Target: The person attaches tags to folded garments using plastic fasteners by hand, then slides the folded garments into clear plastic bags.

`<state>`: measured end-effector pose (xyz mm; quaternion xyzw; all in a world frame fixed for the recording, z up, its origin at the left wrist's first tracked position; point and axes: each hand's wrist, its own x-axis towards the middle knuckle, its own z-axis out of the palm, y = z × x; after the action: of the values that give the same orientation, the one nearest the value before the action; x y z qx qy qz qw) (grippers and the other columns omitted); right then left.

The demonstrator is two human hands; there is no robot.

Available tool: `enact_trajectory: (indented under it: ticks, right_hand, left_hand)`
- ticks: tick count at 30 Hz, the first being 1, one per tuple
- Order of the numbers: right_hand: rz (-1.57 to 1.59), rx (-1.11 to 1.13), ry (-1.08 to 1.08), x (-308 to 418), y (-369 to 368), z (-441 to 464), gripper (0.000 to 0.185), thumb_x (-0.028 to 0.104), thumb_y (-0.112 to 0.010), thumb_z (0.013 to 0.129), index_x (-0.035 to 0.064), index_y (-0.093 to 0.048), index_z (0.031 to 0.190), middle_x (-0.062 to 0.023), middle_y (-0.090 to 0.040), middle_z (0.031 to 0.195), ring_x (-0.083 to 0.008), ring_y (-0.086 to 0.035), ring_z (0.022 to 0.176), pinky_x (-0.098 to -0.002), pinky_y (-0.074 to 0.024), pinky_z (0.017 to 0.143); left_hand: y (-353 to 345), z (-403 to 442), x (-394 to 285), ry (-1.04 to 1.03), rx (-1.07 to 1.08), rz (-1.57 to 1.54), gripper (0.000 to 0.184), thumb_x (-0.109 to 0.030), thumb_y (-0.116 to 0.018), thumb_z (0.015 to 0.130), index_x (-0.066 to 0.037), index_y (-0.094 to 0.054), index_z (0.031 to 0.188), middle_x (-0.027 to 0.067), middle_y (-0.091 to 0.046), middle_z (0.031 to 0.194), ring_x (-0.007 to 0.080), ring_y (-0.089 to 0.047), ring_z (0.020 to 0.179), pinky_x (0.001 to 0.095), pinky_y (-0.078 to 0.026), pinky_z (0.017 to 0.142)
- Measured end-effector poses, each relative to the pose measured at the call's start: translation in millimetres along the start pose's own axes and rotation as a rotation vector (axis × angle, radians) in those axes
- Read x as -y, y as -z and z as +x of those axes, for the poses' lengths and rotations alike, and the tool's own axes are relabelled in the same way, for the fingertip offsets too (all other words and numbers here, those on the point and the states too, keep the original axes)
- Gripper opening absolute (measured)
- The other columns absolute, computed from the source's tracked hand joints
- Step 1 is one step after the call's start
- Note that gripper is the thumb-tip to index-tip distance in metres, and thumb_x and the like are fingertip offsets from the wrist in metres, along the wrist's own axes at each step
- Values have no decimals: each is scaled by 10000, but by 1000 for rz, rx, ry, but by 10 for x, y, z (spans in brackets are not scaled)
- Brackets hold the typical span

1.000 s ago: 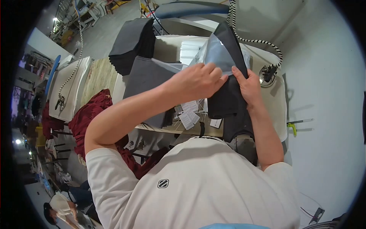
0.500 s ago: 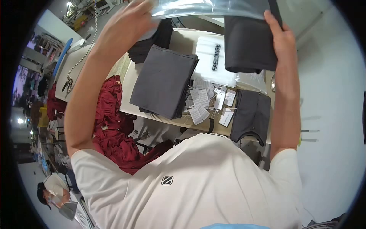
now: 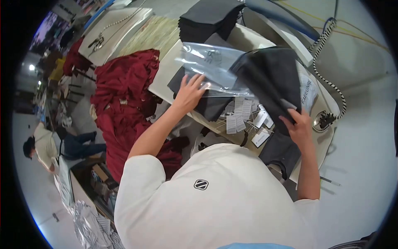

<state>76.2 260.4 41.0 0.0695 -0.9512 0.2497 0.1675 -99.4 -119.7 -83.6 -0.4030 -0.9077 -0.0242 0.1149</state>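
A dark grey folded garment is gripped at its lower right edge by my right hand, its fingers closed on the cloth. A clear plastic bag with dark lettering stretches from the garment to the left, over a stack of grey garments. My left hand has its fingers spread at the bag's lower left edge. White tags with strings lie below the bag. Another folded grey garment rests at the table's front edge.
A tall pile of dark cloth stands at the back of the table. Maroon garments hang at the left. A striped cord curves down to a metal dish on the right. Another person is at the far left.
The garment and bag have come down from above the table. My left hand has lowered and its fingers have spread. The view has turned, and the other person has changed posture.
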Motion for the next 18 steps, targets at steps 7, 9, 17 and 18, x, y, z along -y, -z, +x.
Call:
enact_trajectory:
  ticks: [7, 9, 17, 18]
  right_hand:
    - [146, 419, 297, 349, -427, 225, 295, 90, -841, 734, 73, -720, 1003, -155, -668, 1037, -360, -645, 925, -427, -527, 769]
    - [181, 491, 293, 363, -451, 283, 296, 86, -837, 733, 76, -721, 1005, -150, -669, 1044, -353, -644, 944, -433, -525, 780]
    - [438, 390, -19, 88, -538, 398, 289, 95, -825, 783, 40, -715, 1044, -159, -639, 976, -371, -639, 881, -430, -523, 781]
    - [435, 352, -73, 110, -566, 376, 273, 112, -815, 799, 46, -713, 1043, -164, -637, 976, -379, -637, 879, -439, -523, 776]
  left_hand:
    - [492, 640, 314, -119, 23, -368, 576, -94, -713, 835, -14, -539, 1379, 129, -363, 1613, 418, -394, 1430, 453, -389, 1159]
    - [667, 683, 326, -149, 11, -232, 610, -76, -719, 834, -7, -514, 1405, 122, -354, 1621, 416, -384, 1441, 455, -401, 1151]
    - [570, 388, 391, -164, 59, -397, 561, 32, -657, 845, -58, -529, 1384, 143, -472, 1509, 363, -564, 1246, 443, -516, 985]
    - [506, 335, 344, -55, 0, -476, 554, 22, -655, 839, -75, -547, 1374, 147, -513, 1418, 355, -596, 1163, 444, -529, 939]
